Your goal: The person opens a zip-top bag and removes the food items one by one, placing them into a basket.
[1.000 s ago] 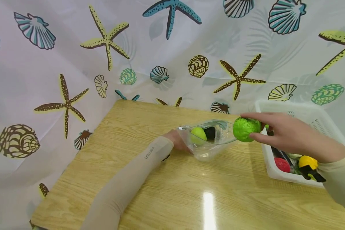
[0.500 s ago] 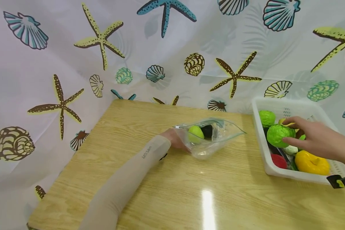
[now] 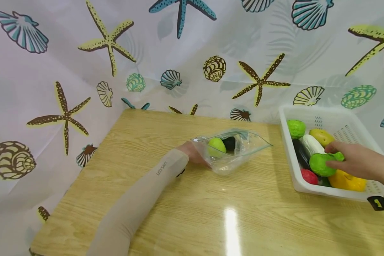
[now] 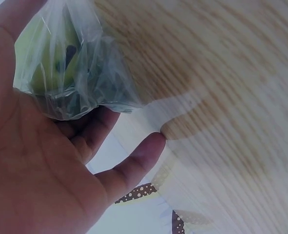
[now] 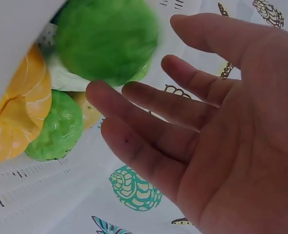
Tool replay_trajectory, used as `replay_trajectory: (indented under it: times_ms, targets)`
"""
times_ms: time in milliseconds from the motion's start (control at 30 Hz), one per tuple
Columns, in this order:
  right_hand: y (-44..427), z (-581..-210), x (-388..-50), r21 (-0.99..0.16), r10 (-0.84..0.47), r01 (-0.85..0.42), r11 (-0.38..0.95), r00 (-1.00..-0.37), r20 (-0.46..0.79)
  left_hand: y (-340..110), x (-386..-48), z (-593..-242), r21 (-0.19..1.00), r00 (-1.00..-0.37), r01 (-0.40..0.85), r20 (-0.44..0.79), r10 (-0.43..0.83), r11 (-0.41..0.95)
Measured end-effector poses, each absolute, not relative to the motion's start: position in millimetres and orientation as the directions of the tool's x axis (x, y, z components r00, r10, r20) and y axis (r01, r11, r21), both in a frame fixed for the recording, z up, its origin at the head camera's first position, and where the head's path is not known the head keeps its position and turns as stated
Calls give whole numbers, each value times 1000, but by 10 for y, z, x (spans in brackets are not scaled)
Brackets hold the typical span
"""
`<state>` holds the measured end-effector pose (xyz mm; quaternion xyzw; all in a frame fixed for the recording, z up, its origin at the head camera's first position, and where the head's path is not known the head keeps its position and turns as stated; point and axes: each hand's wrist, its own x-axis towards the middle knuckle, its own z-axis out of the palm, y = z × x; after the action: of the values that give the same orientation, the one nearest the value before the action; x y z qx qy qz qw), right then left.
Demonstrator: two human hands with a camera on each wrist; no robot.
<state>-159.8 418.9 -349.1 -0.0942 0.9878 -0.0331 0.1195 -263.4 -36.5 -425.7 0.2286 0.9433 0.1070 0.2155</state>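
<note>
A clear zip bag point(image 3: 225, 163) stands with its mouth spread on the table. My left hand point(image 3: 193, 152) holds its left side, with some fingers curled behind the plastic in the left wrist view. Inside lie a light green apple-like fruit point(image 3: 216, 146) and a black item point(image 3: 229, 143) whose kind I cannot make out. Over the white basket point(image 3: 302, 190) at the right, my right hand point(image 3: 355, 160) has its fingers spread. Beside them is a wrinkled green toy cabbage point(image 3: 321, 165); in the right wrist view the cabbage point(image 5: 107, 41) is blurred and apart from the fingertips.
Also in the basket are another green cabbage point(image 3: 296, 128), a long white vegetable point(image 3: 312, 144), an eggplant point(image 3: 300, 154), a yellow potato-like item point(image 3: 321, 136), a red item point(image 3: 309, 176) and an orange-yellow pumpkin point(image 3: 347, 180). A patterned curtain point(image 3: 192, 64) hangs behind the table point(image 3: 179, 213).
My right hand has carried the green cabbage rightward from the bag's mouth to the basket and let go of it there. My left hand has stayed at the bag.
</note>
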Motion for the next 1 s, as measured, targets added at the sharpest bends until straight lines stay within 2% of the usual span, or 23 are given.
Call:
replay_trajectory:
  times_ms: [267, 400, 500, 767, 1000]
  targets:
    - [3966, -3405, -1597, 3, -213, -219, 976, -953, -218, -346, -2658, -4237, 273, -789, 428, -352, 504, 862]
    - [3665, -3294, -1600, 12, -235, -243, 970, -950, -207, -351, -2656, -4242, 275, -785, 436, -349, 511, 857]
    - [3372, -3206, -1609, -20, -299, -300, 954, -940, -163, -358, -2654, -4249, 263, -787, 439, -349, 509, 859]
    - [2621, -3051, -1655, -157, -543, -539, 828, -839, 15, -365, -2658, -4250, 281, -790, 419, -356, 499, 863]
    - [2209, -3232, -1896, -187, -678, -679, 710, -731, 77, -349, -2650, -4278, 288, -805, 381, -364, 469, 879]
